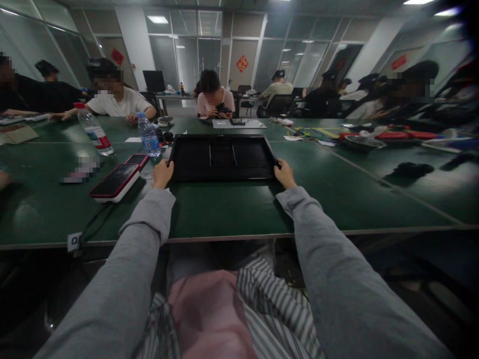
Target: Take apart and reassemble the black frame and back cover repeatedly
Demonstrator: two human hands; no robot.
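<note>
A black rectangular tray [247,158] with a raised rim is in front of me, over the green table. Two thin pale upright lines show on its inner face; what they are I cannot tell. My left hand [163,173] grips its left edge, fingers closed round the rim. At the opposite edge my right hand [285,174] holds on in the same way. Whether the tray rests on the table or hangs just above it is not clear.
Left of the tray stand a blue-capped water bottle [148,135] and a red-capped bottle [94,130]. Nearer lies a red-edged device [118,179] with a cable. Cables [314,133] and tools lie at the back right of the green table [224,212]. Several people sit around.
</note>
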